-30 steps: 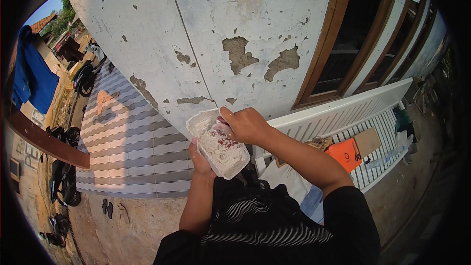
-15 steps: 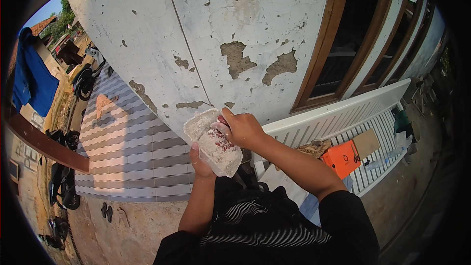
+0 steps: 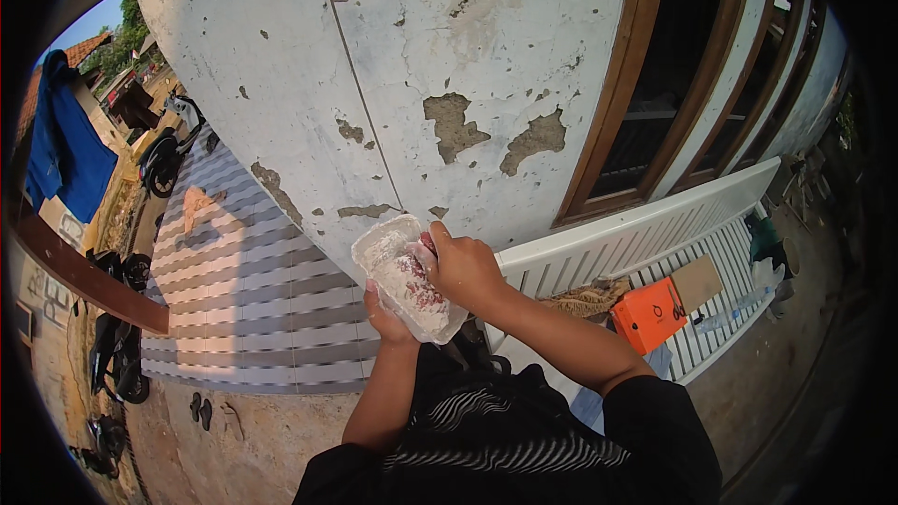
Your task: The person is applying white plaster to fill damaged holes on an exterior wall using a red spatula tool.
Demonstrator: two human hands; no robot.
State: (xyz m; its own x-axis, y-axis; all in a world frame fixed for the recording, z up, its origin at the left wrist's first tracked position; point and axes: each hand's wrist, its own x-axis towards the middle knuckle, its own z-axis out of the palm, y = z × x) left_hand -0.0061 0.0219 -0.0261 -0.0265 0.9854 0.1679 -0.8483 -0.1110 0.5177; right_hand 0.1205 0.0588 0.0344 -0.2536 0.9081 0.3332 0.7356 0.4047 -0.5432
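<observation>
A white rectangular tub (image 3: 359, 252) is held in front of me, tilted, with white powdery or pasty stuff (image 3: 382, 251) and reddish patches (image 3: 421, 292) in it. My left hand (image 3: 386, 320) is closed round the tub's near left side, thumb on the rim. Over the tub's right edge, my right hand (image 3: 460, 266) is closed, its fingers curled on something reddish and partly coated in white. That thing is mostly hidden by the fingers, so its kind is unclear. Ahead stands a white wall (image 3: 309, 65) with peeled patches showing grey beneath.
To the right, a white slatted bench (image 3: 645, 229) carries an orange box (image 3: 647, 315), scissors (image 3: 678, 311), cardboard (image 3: 697, 283) and a clear bottle (image 3: 716, 320). Brown-framed windows (image 3: 608, 84) break the wall. Striped tiles (image 3: 253, 318) and sandals (image 3: 201, 410) lie left; motorbikes stand beyond.
My right hand has shifted slightly toward me over the tub, and more of the reddish patches show. The view has tilted a little; my left hand still holds the tub.
</observation>
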